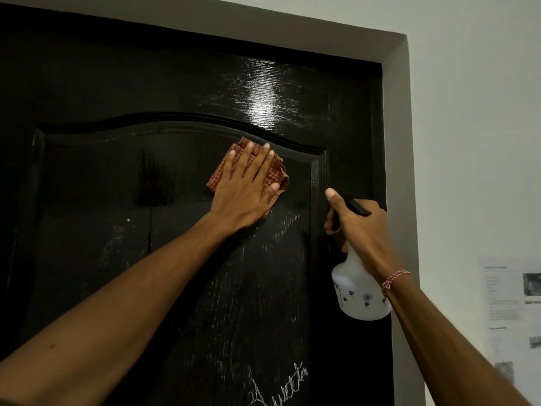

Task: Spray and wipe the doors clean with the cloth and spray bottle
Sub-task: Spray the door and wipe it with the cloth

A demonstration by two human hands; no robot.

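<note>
Head view: the right hand (pixel 363 230) grips the neck of a white plastic bottle (pixel 357 294), index finger stretched along its black spray head. The bottle is opaque, so its fill cannot be told. It hangs just beside the door's right edge, close to the grey frame (pixel 398 112). The left hand (pixel 246 191) lies flat, fingers spread, pressing a folded orange checked cloth (pixel 276 172) onto the door (pixel 117 83), just under the arched moulding (pixel 187 118) near the panel's upper right corner. The door is black, glossy and wood-grained, with a wet shine above and white scribbles (pixel 278 385) below. A paper (pixel 509 303) hangs on the wall (pixel 468 142).
</note>
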